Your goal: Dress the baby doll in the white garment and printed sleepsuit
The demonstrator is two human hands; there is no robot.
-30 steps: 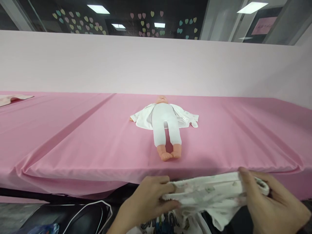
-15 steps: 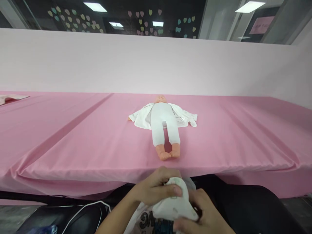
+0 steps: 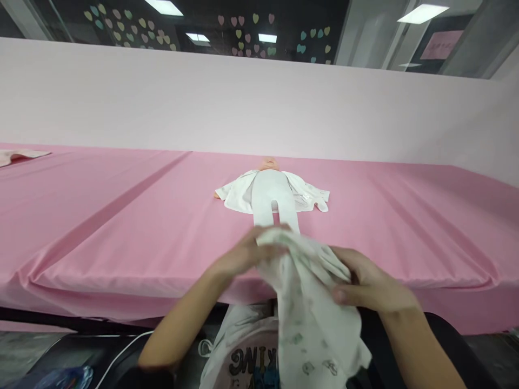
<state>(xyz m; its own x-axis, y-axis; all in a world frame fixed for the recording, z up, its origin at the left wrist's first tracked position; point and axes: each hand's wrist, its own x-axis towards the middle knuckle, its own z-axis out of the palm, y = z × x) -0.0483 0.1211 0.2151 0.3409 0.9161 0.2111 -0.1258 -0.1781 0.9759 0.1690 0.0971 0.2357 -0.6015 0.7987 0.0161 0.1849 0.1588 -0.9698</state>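
A white baby garment (image 3: 312, 324) with small printed figures hangs down in front of me, its upper part gathered between my hands; its exact cut is hard to make out. My left hand (image 3: 253, 249) grips its upper left edge, slightly blurred by motion. On the other side my right hand (image 3: 367, 281) pinches the cloth between thumb and fingers. Beyond them a baby doll (image 3: 272, 189) lies on its back, in white leg-covering clothing with a white jacket (image 3: 306, 194) spread open under it. The garment and my hands hide the doll's feet.
The doll lies on a pink-covered table (image 3: 141, 232) with a low white wall (image 3: 243, 102) behind. A light-coloured cloth (image 3: 22, 155) lies at the far left. Black chairs and a white cable (image 3: 121, 354) are below the table's front edge.
My hands have risen and moved forward from my lap to over the table's front edge. The garment, bundled up before, now hangs unfolded between them.
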